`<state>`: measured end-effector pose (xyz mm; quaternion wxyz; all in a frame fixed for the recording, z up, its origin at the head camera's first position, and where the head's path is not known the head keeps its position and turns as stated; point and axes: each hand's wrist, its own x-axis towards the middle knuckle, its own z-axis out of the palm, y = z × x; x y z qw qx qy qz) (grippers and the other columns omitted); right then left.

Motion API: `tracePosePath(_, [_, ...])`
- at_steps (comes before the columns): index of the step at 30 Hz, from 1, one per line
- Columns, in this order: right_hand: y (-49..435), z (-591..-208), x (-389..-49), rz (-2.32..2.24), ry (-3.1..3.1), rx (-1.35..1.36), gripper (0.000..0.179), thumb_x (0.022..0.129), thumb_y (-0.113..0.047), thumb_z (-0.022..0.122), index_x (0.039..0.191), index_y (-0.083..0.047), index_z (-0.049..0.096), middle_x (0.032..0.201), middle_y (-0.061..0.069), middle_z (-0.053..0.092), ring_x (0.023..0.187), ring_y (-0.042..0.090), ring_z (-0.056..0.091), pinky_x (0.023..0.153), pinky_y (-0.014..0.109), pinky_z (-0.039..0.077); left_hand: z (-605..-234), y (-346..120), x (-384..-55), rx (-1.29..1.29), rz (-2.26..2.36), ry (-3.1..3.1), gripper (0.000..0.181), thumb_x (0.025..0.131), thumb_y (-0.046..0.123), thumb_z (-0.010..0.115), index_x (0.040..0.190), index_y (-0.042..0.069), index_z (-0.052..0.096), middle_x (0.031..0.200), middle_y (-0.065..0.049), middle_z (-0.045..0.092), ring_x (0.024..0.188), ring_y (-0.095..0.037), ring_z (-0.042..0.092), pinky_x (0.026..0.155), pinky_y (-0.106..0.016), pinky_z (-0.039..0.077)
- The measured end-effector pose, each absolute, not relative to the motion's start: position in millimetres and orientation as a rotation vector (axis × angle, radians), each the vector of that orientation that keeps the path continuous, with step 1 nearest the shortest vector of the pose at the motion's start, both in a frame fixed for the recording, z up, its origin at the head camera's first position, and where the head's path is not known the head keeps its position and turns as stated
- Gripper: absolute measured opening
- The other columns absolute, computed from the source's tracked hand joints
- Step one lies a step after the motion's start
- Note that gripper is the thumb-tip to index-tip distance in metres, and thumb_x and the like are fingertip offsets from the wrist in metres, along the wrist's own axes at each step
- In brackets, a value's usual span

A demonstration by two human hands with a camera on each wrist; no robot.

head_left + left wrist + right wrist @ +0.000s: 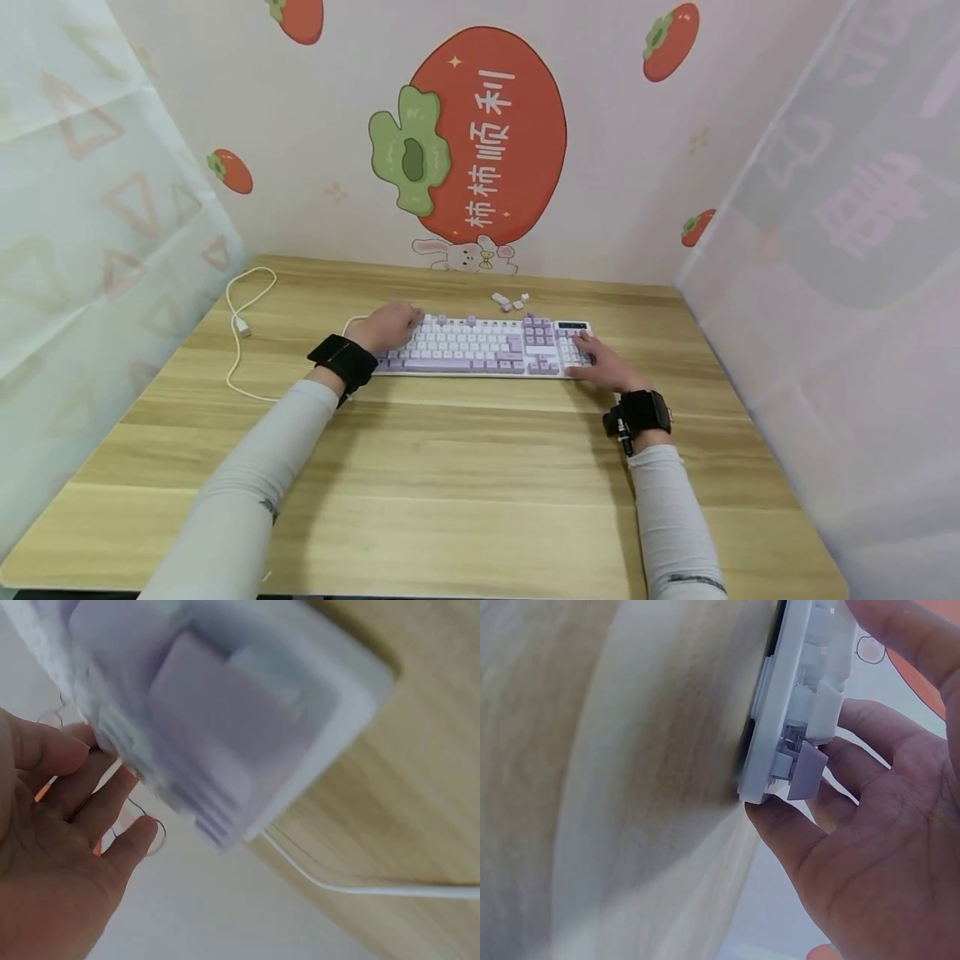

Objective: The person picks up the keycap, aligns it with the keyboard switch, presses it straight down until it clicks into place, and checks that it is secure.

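Note:
A white and lilac keyboard lies flat on the wooden table. My left hand is over its left end, fingers bent down at the upper-left keys. In the left wrist view, the left hand has its thumb close to the index finger beside the keys; any keycap between them is hidden. My right hand rests on the number pad at the right end. The right wrist view shows the right hand with spread fingers, one fingertip touching the keyboard's corner beside a lilac keycap.
Several loose keycaps lie behind the keyboard. A white cable loops over the table's left side, ending in a USB plug. A printed wall stands at the back, with hanging sheets on both sides.

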<state>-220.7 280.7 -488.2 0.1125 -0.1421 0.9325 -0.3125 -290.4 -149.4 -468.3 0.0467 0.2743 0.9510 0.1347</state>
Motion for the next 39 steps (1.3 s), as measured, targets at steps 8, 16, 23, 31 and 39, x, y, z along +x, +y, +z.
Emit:
tracePosePath(8, [278, -483, -219, -0.886, 2.733, -0.416, 0.081, 0.098, -0.026, 0.066, 0.158, 0.004, 0.022, 0.165, 0.03, 0.007, 0.153, 0.049, 0.005, 0.121, 0.062, 0.014, -473, -147, -279, 0.819, 0.218, 2.907, 0.051, 0.105, 0.012, 0.04, 0.151, -0.009, 0.038, 0.158, -0.026, 0.037, 0.148, -0.04, 0.033, 0.122, -0.054, 0.025])
tracePosePath(16, [277, -483, -217, -0.86, 2.718, -0.407, 0.084, 0.096, -0.031, 0.068, 0.158, 0.004, 0.023, 0.165, 0.032, 0.009, 0.151, 0.052, 0.009, 0.12, 0.064, 0.017, -477, -148, -276, 0.816, 0.197, 2.854, 0.053, 0.106, 0.014, 0.036, 0.153, -0.01, 0.033, 0.16, -0.028, 0.031, 0.15, -0.042, 0.028, 0.122, -0.057, 0.022])
tracePosePath(23, [277, -481, -217, -0.827, 2.727, -0.377, 0.082, 0.098, -0.03, 0.066, 0.158, 0.004, 0.022, 0.165, 0.031, 0.008, 0.152, 0.051, 0.008, 0.121, 0.062, 0.015, -468, -147, -283, 0.833, 0.26, 2.861, 0.047, 0.106, 0.013, 0.039, 0.147, -0.008, 0.046, 0.151, -0.027, 0.046, 0.143, -0.044, 0.04, 0.119, -0.058, 0.028])
tracePosePath(31, [275, -479, -217, -0.83, 2.683, -0.316, 0.082, 0.099, -0.033, 0.066, 0.161, -0.002, 0.022, 0.168, 0.024, 0.008, 0.153, 0.047, 0.007, 0.121, 0.061, 0.016, -450, -118, -302, 0.758, 0.516, 2.837, 0.034, 0.099, 0.004, 0.05, 0.128, -0.006, 0.064, 0.13, -0.021, 0.065, 0.114, -0.033, 0.06, 0.107, -0.051, 0.046])
tracePosePath(39, [277, -476, -216, -0.835, 2.704, -0.329, 0.081, 0.098, -0.031, 0.067, 0.16, -0.001, 0.024, 0.167, 0.025, 0.011, 0.153, 0.048, 0.009, 0.122, 0.061, 0.016, -457, -44, -337, 0.875, 0.645, 2.744, 0.035, 0.099, 0.009, 0.052, 0.13, 0.003, 0.067, 0.132, -0.011, 0.065, 0.119, -0.027, 0.059, 0.105, -0.046, 0.049])
